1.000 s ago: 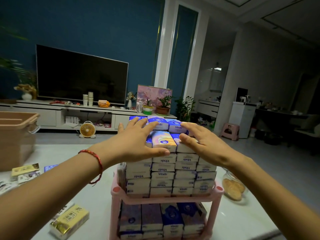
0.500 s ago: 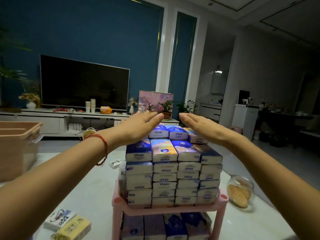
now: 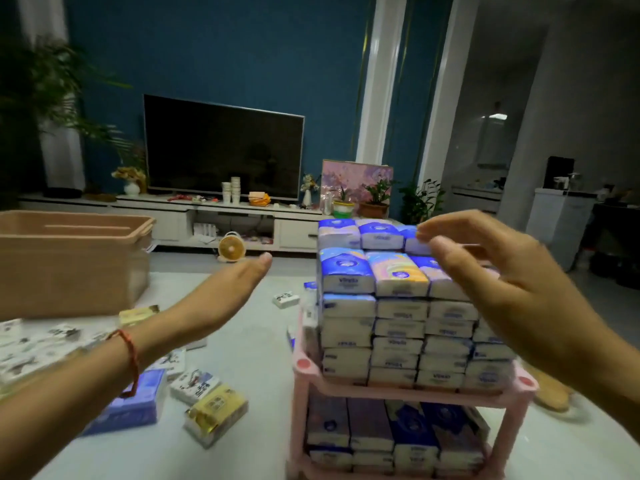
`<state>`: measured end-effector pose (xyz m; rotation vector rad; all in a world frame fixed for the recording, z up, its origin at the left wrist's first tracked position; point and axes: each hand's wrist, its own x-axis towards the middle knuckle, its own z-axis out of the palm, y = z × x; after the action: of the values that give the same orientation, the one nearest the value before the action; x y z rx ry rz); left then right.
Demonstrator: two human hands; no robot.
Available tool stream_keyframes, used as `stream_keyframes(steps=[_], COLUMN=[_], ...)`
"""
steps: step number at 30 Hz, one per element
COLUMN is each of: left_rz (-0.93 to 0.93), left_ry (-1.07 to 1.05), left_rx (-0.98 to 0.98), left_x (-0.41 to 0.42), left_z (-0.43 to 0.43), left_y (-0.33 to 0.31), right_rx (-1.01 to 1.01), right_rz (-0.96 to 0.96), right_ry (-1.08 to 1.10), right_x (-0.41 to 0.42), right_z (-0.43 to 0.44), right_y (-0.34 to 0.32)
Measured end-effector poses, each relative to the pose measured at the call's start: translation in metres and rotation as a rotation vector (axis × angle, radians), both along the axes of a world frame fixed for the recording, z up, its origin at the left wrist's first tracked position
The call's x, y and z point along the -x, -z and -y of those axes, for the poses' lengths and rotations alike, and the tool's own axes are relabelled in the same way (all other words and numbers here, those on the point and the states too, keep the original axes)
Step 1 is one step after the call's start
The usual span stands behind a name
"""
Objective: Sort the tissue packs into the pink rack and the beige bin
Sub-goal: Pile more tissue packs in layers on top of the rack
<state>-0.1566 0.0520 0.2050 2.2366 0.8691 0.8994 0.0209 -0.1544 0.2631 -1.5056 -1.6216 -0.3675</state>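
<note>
1. Table (image 3: pixel 249 341) carries everything. Landmark is the pink rack (image 3: pixel 304 364), on its near right
2. Beige bin (image 3: pixel 69 271): well left of the rack and farther back, top open, contents not visible from here
3. Blue stack (image 3: pixel 398 327): on the rack's top shelf, many layers, rising well above the shelf rim with nothing bracing its sides. Lower-shelf packs (image 3: pixel 391 434) fill the tier under it
4. Right hand (image 3: pixel 502 271): over the stack's top right corner, fingers loosely curled, holding nothing. Can't tell if the fingertips touch the rear top pack
5. Left hand (image 3: pixel 225 289): left of the rack at about stack-top height, flat, fingers straight, empty
6. Loose packs left of the rack: blue pack (image 3: pixel 135 403), yellow pack (image 3: pixel 216 412), printed white pack (image 3: pixel 194 384). A small white pack (image 3: pixel 285 298) lies just beside the rack
7. My read: the stack looks squared, so the next job is fetching a loose pack. Blue likely goes to the rack, yellow and printed to the bin
8. To do it well, lift the right hand straight up off the stack with no sideways drag. Set any added blue pack down flat and centred, because the stack is tall and a nudge could shed the top row
</note>
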Motion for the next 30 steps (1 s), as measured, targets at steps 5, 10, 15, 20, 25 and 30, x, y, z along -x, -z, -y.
stream_keyframes(steps=[5,10,15,20,25,30], left_rz=[-0.039,-0.024,0.069,0.228,0.093,0.112], left_ry=[-0.104,-0.238,-0.415,-0.598,-0.928,-1.016], left_rx=[0.086,0.054,0.065,0.061,0.001,0.28], left_x=[0.061,0.147,0.221,0.274,0.355,0.4], left_z=[-0.004,-0.018,-0.048,-0.087,-0.124,-0.175], left_y=[0.062,0.104,0.114,0.122,0.155,0.198], right_rx=[0.269,0.536,0.684,0.674,0.557,0.551], right_rz=[-0.015,-0.376,-0.616,-0.509,-0.13,0.23], right_ry=[-0.272,-0.4,-0.431,-0.397,-0.422,-0.548], right_x=[0.089,0.151,0.201,0.26,0.319,0.406], right_z=[-0.049,-0.131,-0.213,-0.295,-0.338,-0.366], right_y=[0.065,0.136,0.163,0.18,0.214,0.232])
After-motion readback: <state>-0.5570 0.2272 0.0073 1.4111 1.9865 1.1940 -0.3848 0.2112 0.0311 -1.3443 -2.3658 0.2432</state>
